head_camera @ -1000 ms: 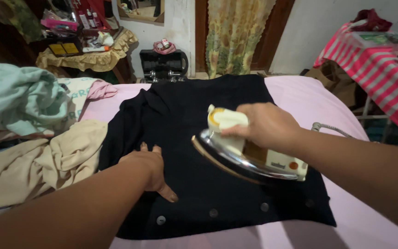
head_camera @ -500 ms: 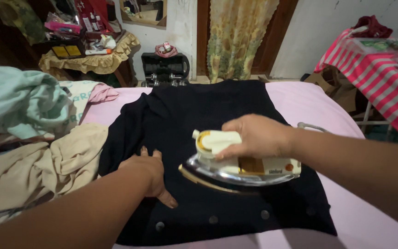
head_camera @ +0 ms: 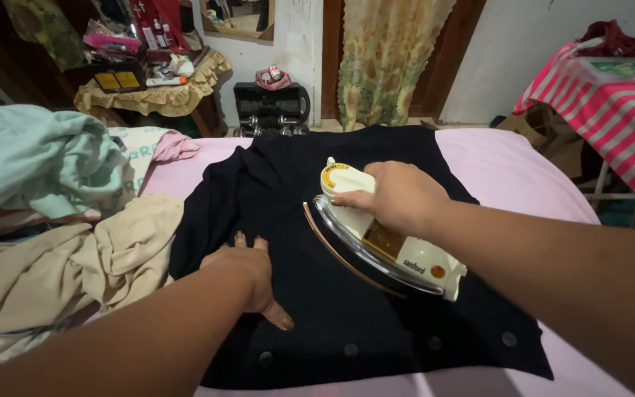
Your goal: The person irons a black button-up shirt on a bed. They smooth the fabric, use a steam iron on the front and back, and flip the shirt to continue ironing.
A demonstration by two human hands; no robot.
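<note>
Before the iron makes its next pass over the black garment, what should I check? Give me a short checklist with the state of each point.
1. Right hand grips the iron firmly: ok.
2. Left hand rests flat on the black garment, apart from the iron: ok.
3. Buttons along the near hem lie outside the iron: ok.
4. Garment spread flat on the pink cover: mostly ok; folds at the left.
5. Pile of clothes stays off the garment: not ok; beige cloth touches its left edge.
6. Iron's heat: cannot tell.
</note>
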